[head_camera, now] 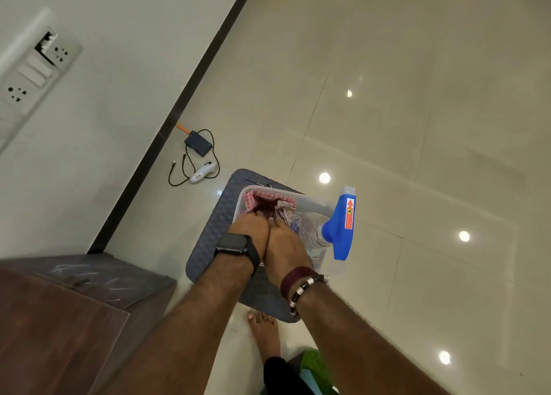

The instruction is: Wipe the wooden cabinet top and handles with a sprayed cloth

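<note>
Two bare forearms reach down from the near edge of the frame, the left wrist wearing a black smartwatch (235, 244) and the right a maroon band and beaded bracelet (301, 284). Both hands meet over a pale plastic tub (310, 204) that sits on a dark woven stool (205, 254) at the centre of the scene. The left hand (249, 226) has its fingers curled down onto a red-and-white checked cloth (256, 202) bunched at the far-left end of the tub; the grip itself is hidden behind the knuckles, so it appears to be grasping the cloth rather than plainly doing so. The right hand (283, 245) lies just beside it, fingers pointing into the tub, and whether they are spread or closed on anything cannot be told. A clear spray bottle (343, 224) with a blue trigger head stands in the right side of the tub, touching the right hand's edge. The wooden cabinet (59, 320) fills the near-left corner, its top scuffed. A bare foot (265, 332) rests on the glossy tiled floor (417, 126). Farther left, by the wall, lie a dark box, a white device and a black cable (196, 159).
</note>
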